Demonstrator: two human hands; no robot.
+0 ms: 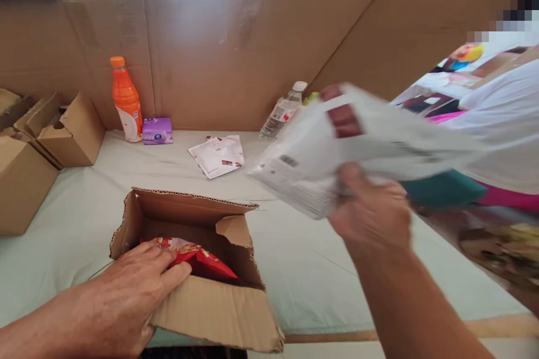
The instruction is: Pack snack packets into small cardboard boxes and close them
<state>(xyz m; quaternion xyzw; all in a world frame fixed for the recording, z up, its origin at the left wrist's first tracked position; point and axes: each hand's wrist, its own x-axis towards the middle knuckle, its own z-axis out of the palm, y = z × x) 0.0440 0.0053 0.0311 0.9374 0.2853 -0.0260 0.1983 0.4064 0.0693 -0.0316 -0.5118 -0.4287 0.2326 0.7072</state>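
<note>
Right hand (374, 213) grips pouch (366, 143); left hand (130, 280) at box (219, 308), hold unclear. Wide swing could topple clear bottle (277, 118), box's 1 o'clock.

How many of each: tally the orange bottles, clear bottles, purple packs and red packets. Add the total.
Orange bottle: 1
Clear bottle: 1
Purple pack: 1
Red packet, in the open box: 1
Total: 4

White pouch (357, 134) is motion-blurred, fine print unreadable; it hides part of the right-hand grip (374, 210), also blurred. Red packet (206, 263) sits partly covered by left-hand grip (137, 275) and box flap (219, 308). Yellow-green item (311, 99) mostly hidden, can't tell what. Leftmost carton (21, 185) runs off frame. Small pouch (217, 156) lettering too tiny.
</note>
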